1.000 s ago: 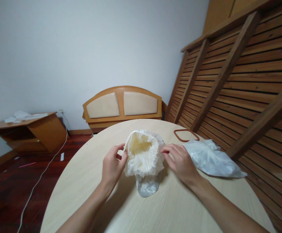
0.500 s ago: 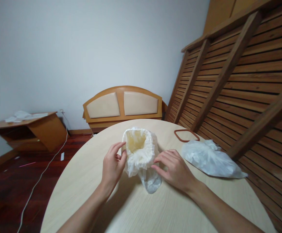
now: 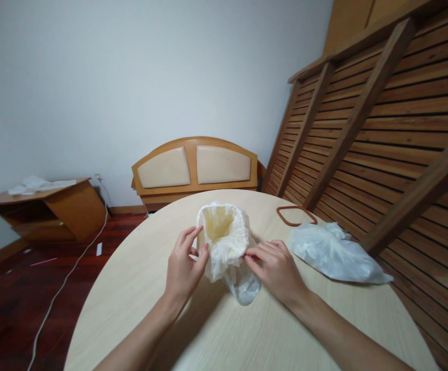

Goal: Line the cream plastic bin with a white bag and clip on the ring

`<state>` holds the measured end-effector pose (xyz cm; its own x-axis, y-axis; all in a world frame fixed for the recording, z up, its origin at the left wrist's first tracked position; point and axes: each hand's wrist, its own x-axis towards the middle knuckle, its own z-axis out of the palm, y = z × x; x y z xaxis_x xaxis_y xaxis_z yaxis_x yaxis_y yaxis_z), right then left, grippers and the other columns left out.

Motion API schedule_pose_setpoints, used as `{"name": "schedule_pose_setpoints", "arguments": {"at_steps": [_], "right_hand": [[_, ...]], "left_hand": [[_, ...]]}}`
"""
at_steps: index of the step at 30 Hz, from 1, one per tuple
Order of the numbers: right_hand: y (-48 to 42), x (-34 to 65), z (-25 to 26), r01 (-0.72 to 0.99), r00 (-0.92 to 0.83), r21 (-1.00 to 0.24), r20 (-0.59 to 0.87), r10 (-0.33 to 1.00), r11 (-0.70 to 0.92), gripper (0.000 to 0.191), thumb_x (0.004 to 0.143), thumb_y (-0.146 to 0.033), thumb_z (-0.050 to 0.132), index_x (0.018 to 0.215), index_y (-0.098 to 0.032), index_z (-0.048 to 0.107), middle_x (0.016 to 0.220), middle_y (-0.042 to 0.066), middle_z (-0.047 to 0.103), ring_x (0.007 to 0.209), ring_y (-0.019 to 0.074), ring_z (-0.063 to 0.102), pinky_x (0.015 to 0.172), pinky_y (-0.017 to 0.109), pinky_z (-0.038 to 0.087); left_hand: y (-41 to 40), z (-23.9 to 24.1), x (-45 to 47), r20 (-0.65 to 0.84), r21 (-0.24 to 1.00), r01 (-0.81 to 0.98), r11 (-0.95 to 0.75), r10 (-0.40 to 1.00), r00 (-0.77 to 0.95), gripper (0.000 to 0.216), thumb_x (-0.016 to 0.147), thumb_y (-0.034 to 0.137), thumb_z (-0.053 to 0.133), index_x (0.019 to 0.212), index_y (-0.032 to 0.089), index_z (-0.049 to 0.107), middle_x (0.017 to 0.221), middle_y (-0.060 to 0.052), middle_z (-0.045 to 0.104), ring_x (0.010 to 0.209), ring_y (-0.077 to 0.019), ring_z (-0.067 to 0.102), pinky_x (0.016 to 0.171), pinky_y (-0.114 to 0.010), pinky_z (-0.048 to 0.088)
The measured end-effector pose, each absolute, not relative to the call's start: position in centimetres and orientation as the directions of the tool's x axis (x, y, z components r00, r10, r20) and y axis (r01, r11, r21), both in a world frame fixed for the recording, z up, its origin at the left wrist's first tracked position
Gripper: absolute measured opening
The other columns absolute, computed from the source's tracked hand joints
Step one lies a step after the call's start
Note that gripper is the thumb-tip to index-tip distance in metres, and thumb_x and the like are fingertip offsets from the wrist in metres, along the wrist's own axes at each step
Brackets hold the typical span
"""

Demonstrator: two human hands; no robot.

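A small trash bin [image 3: 218,224] with a yellowish inside stands on the round table, lined with a thin white plastic bag [image 3: 224,252]. The bag's edge is folded out over the rim, and a loose part hangs down the near right side. My left hand [image 3: 184,263] holds the bin's left side, thumb at the front and fingers along the wall. At the near right corner, my right hand [image 3: 274,265] pinches the bag's edge between thumb and fingers.
On the pale round table [image 3: 139,293], a brown rounded frame [image 3: 296,216] and a filled white plastic bag [image 3: 334,253] lie to the right. Behind are a headboard [image 3: 195,170] and a slatted wooden panel [image 3: 394,139]. A desk [image 3: 62,206] stands left.
The bin with its bag has shifted and turned slightly to the right, my left hand moving with it. My right fingers have closed on the bag's edge.
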<state>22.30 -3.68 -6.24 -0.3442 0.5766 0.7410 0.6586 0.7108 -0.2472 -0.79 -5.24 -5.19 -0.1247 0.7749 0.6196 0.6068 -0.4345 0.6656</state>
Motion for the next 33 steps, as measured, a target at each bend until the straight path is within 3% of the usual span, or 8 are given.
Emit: {"name": "schedule_pose_setpoints", "arguments": {"at_steps": [8,12,16,20,25,28,33], "right_hand": [[-3.2,23.1,-6.2,0.763,-0.368,-0.233,0.610,0.702,0.603,0.015,0.084,-0.014,0.061,0.071,-0.020,0.061,0.068,-0.001,0.069,0.069,0.0180,0.064,0.073,0.033,0.033],[-3.9,22.9,-5.3,0.719,-0.365,-0.288,0.617,0.697,0.632,0.018,0.085,-0.030,0.068,0.071,-0.020,0.060,0.063,-0.003,0.063,0.063,0.0165,0.061,0.074,0.034,0.033],[-4.9,22.1,-5.0,0.680,-0.325,-0.302,0.693,0.643,0.669,0.029,0.082,-0.047,0.075,0.089,-0.021,0.064,0.068,-0.002,0.066,0.067,0.0191,0.064,0.075,0.035,0.037],[-4.8,21.8,-5.6,0.704,-0.254,-0.306,0.734,0.629,0.641,0.019,0.090,-0.039,0.070,0.093,-0.021,0.062,0.078,0.001,0.072,0.073,0.0202,0.067,0.076,0.035,0.040],[-4.2,22.1,-5.9,0.720,-0.232,-0.273,0.772,0.592,0.638,0.012,0.093,-0.031,0.063,0.088,-0.021,0.057,0.076,0.001,0.070,0.071,0.0196,0.067,0.075,0.035,0.040],[-4.2,22.2,-5.8,0.723,-0.292,-0.198,0.780,0.553,0.661,0.005,0.094,-0.024,0.061,0.097,-0.021,0.059,0.078,0.001,0.070,0.073,0.0196,0.066,0.078,0.035,0.039],[-4.0,22.5,-5.7,0.707,-0.436,-0.078,0.735,0.520,0.703,0.014,0.095,-0.015,0.061,0.104,-0.025,0.067,0.084,0.001,0.072,0.081,0.0192,0.065,0.083,0.036,0.034]], "left_hand": [[-5.3,-5.4,-0.7,0.618,0.645,0.637,-0.422,0.779,-0.110,0.040,0.092,0.031,0.057,0.130,0.018,0.061,0.130,-0.013,0.058,0.056,-0.0047,0.056,0.050,-0.021,0.055],[-5.4,-5.4,-0.5,0.616,0.633,0.655,-0.412,0.781,-0.104,0.041,0.093,0.032,0.057,0.132,0.019,0.059,0.130,-0.013,0.057,0.058,-0.0057,0.055,0.049,-0.020,0.054],[-5.7,-5.2,-0.2,0.628,0.625,0.658,-0.420,0.772,-0.104,0.045,0.093,0.035,0.057,0.135,0.019,0.055,0.129,-0.014,0.056,0.060,-0.0064,0.055,0.049,-0.020,0.054],[-6.2,-5.0,0.1,0.620,0.631,0.646,-0.429,0.780,-0.088,0.048,0.093,0.036,0.057,0.138,0.021,0.052,0.130,-0.013,0.053,0.060,-0.0057,0.055,0.049,-0.020,0.054],[-6.5,-5.1,0.5,0.621,0.600,0.672,-0.435,0.782,-0.048,0.050,0.093,0.032,0.056,0.142,0.022,0.047,0.134,-0.014,0.049,0.066,-0.0074,0.060,0.050,-0.020,0.055],[-6.5,-5.3,0.6,0.625,0.588,0.682,-0.435,0.779,-0.042,0.052,0.093,0.032,0.055,0.143,0.022,0.045,0.134,-0.014,0.049,0.067,-0.0084,0.061,0.050,-0.021,0.055],[-6.6,-5.4,0.6,0.645,0.541,0.715,-0.442,0.764,-0.015,0.054,0.094,0.031,0.055,0.146,0.024,0.042,0.133,-0.014,0.050,0.071,-0.0107,0.063,0.056,-0.024,0.058]]}}
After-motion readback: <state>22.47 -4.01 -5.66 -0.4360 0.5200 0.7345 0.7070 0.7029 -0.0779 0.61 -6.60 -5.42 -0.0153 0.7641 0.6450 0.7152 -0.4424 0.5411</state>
